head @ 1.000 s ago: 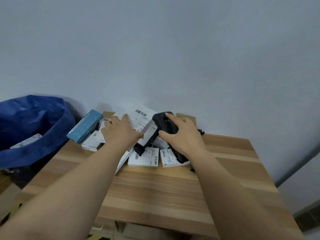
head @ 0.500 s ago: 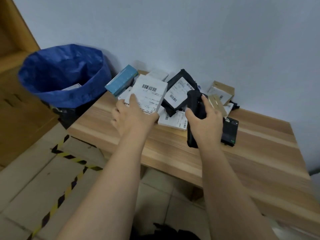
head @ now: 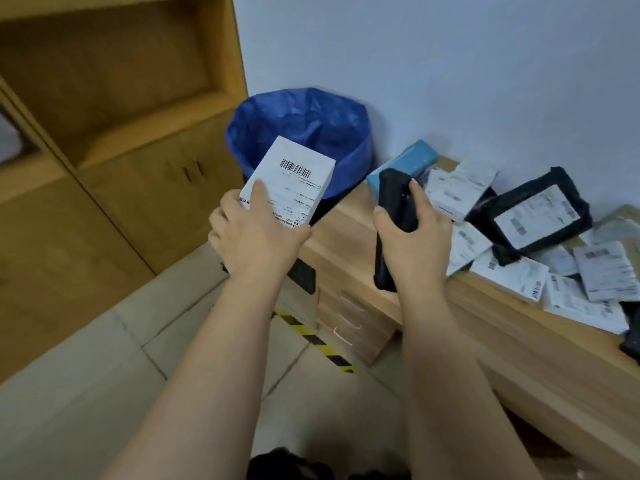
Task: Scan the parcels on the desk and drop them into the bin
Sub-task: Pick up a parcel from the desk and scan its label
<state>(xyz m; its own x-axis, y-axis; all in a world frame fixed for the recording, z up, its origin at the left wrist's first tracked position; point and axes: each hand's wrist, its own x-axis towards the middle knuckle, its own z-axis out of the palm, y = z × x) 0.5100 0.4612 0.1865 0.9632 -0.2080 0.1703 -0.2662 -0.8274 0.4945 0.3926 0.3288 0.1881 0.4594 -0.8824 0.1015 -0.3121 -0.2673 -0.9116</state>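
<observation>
My left hand grips a white parcel with a barcode label on top, held in the air just in front of the bin, which is lined with a blue bag. A black handheld scanner is gripped by my right hand above the desk's left end, its head pointing away from me. On the wooden desk lie several white labelled parcels, a black bagged parcel and a teal box.
A wooden cabinet with open shelves and doors stands at the left beside the bin. Brown cartons sit under the desk's left end. Yellow-black tape crosses the tiled floor. A black device lies at the desk's right edge.
My view has swung left and down. My left hand has carried the white parcel off the desk toward the bin, and my right hand has lifted the scanner and followed to the desk's left end.
</observation>
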